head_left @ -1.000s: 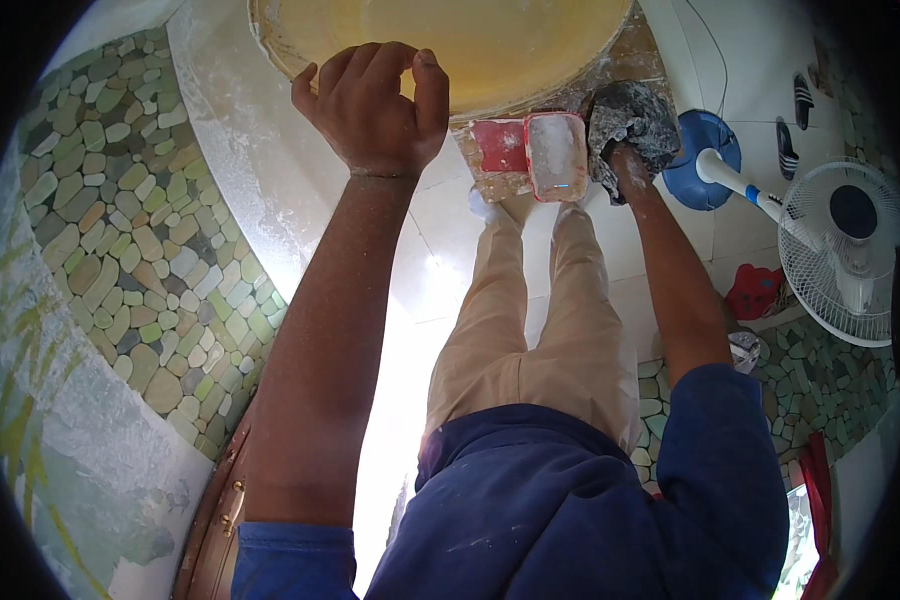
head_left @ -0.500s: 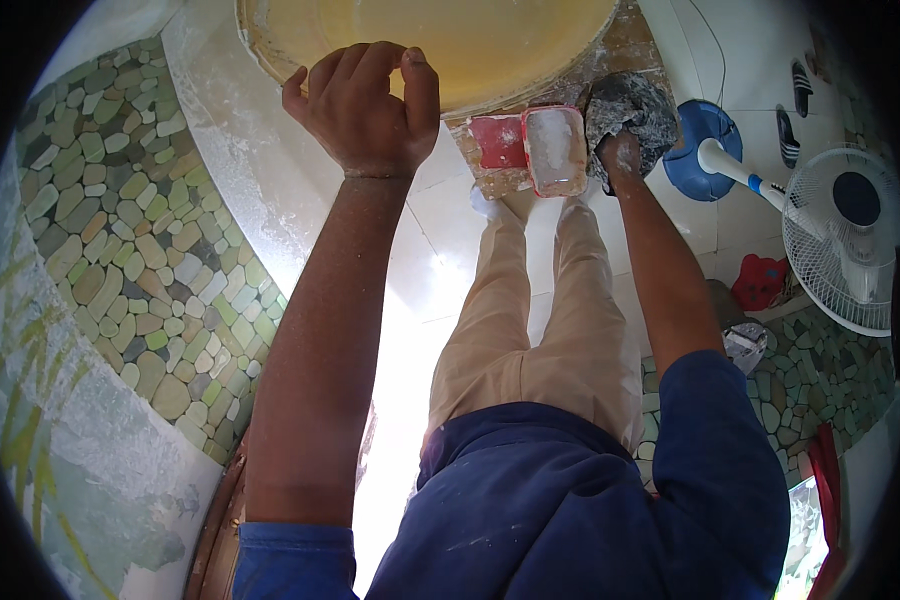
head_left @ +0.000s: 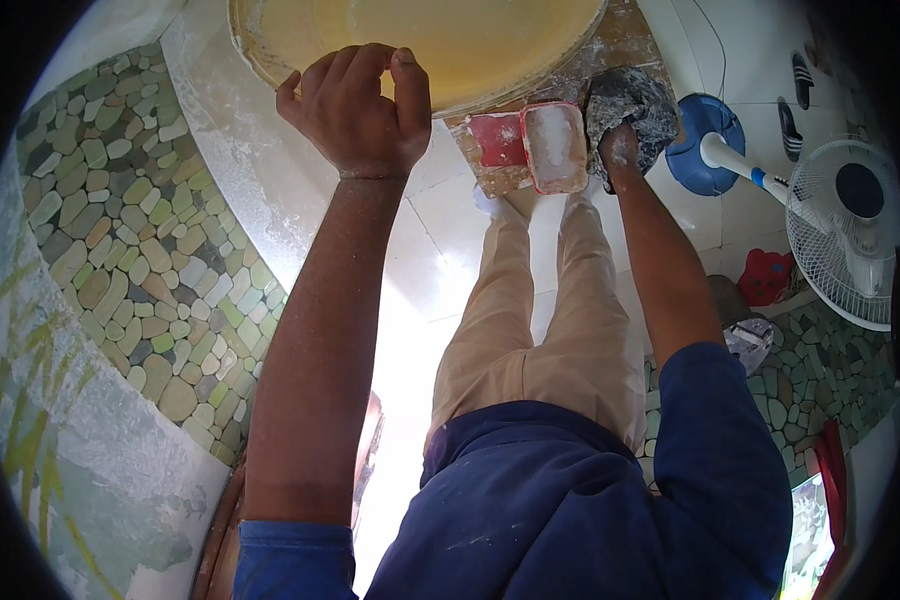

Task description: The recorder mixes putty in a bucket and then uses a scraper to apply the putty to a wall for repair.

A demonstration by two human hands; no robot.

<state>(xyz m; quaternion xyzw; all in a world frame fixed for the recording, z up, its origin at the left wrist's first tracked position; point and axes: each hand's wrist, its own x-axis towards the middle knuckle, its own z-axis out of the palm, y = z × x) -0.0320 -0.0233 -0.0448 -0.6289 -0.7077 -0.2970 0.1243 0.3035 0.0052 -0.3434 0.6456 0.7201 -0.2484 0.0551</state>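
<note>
My left hand point(head_left: 355, 115) is raised, looking much larger than the right one. Its fingers are bent, with the thumb held apart; nothing shows in it, though some fingertips are hidden. Behind it in the picture lies a wide, round, yellowish basin point(head_left: 505, 55) with a pale, crusted rim. Lower and to the right, my right hand point(head_left: 620, 150) reaches into a dark, crumpled plastic bag point(head_left: 642, 105) dusted with white, which hides its fingers. Left of the bag sits a red-rimmed container point(head_left: 555, 150) with whitish stuff inside. A second red container point(head_left: 497, 140) stands beside it.
The containers and bag rest on a stained brown board point(head_left: 500, 180). A white pedestal fan point(head_left: 845, 225) with a blue base point(head_left: 705, 145) stands at the right. Black sandals point(head_left: 790, 130) and a red object point(head_left: 765, 277) lie nearby. Pebble-patterned surface point(head_left: 150, 290) spans the left.
The view has shifted slightly, so the basin appears a little farther left. My left hand keeps its bent pose, and my right hand is still in the bag.
</note>
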